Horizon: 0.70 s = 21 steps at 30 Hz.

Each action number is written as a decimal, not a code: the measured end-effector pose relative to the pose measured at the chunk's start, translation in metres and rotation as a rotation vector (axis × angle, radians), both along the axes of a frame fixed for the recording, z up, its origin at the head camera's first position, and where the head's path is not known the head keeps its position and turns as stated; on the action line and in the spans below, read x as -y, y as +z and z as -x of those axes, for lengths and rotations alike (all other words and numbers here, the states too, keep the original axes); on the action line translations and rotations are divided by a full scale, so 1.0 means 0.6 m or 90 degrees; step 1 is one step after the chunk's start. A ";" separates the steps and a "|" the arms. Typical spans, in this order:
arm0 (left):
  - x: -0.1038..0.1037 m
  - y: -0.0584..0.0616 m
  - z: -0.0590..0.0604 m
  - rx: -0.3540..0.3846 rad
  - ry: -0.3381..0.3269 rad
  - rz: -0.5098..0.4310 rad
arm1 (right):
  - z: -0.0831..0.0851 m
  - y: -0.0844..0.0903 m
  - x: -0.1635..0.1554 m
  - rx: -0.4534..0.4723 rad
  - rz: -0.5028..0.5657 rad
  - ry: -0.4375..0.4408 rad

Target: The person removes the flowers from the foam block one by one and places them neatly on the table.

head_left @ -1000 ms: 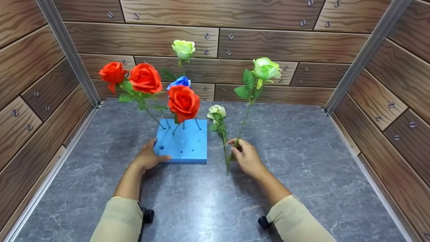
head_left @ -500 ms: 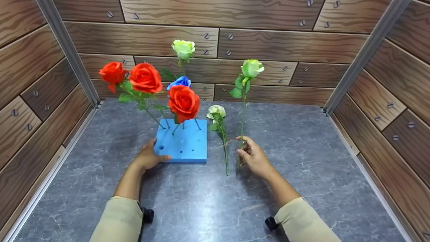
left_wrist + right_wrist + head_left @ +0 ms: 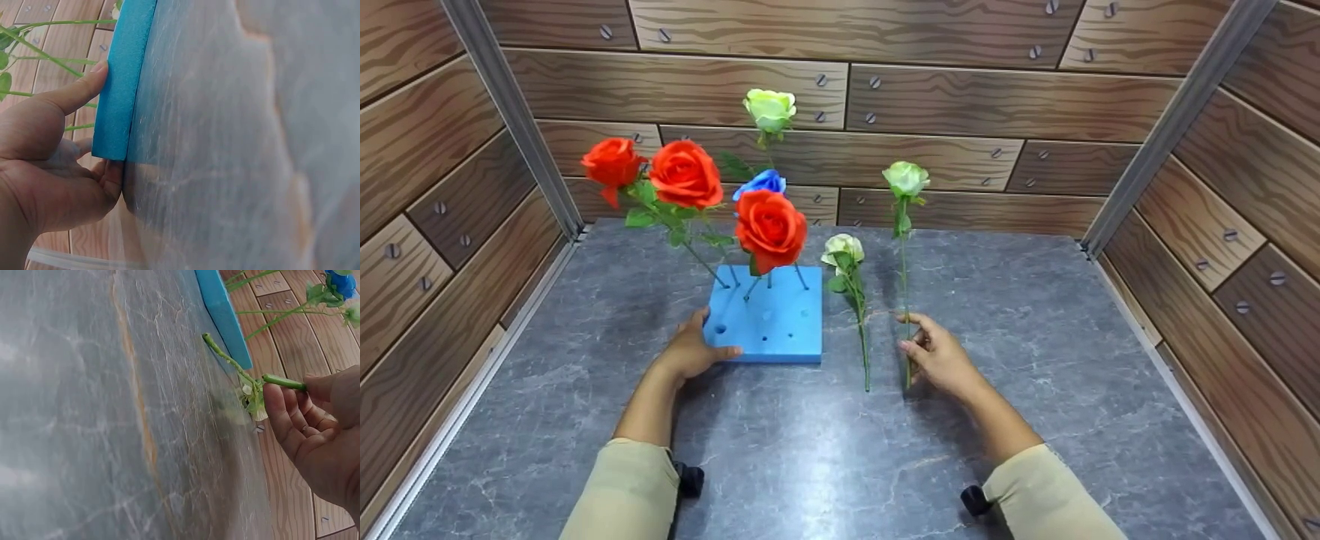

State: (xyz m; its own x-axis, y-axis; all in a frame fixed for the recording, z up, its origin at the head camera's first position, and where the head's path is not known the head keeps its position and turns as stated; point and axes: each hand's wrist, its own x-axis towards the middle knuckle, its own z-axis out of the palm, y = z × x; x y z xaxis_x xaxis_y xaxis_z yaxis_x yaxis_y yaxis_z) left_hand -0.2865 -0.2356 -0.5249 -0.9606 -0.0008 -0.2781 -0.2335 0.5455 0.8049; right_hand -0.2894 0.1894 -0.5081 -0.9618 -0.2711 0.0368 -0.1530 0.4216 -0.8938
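- Head view: the right hand [image 3: 941,358] pinches the stem of a pale green rose [image 3: 906,178] low down, thumb and fingertips closed on it, and holds it upright at about 4 o'clock from the blue foam block [image 3: 766,323].
- Compared with a second ago, this rose has swung from a rightward lean to near vertical, its bloom has dropped lower in the frame, and the hand has slid down and to the right.
- Right wrist view shows the stem's cut end [image 3: 283,382] poking out past the fingertips [image 3: 275,396], just above the grey counter [image 3: 1035,337].
- The left hand [image 3: 690,349] has not moved: palm and fingers rest against the block's near left corner, thumb along its edge, steadying it.
- A white rose [image 3: 844,251] lies flat on the counter between the block and the held stem.
- Judging by this, the stem looks readied for one of the block's free holes.
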 end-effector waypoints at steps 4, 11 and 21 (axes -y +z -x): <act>0.000 0.000 -0.001 -0.002 -0.002 0.002 | -0.001 -0.003 -0.005 0.018 -0.019 -0.011; 0.000 0.001 -0.001 0.000 0.004 -0.005 | 0.000 -0.012 -0.009 0.059 -0.086 -0.013; 0.002 0.001 0.000 -0.001 -0.005 -0.014 | 0.004 -0.012 -0.004 0.111 -0.182 -0.029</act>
State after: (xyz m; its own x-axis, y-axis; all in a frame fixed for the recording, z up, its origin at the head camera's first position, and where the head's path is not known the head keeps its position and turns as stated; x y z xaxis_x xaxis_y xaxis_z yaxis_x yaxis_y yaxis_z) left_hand -0.2866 -0.2365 -0.5244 -0.9610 0.0126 -0.2762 -0.2279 0.5296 0.8171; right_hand -0.2916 0.1918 -0.5152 -0.9583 -0.2040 -0.2003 0.0158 0.6618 -0.7495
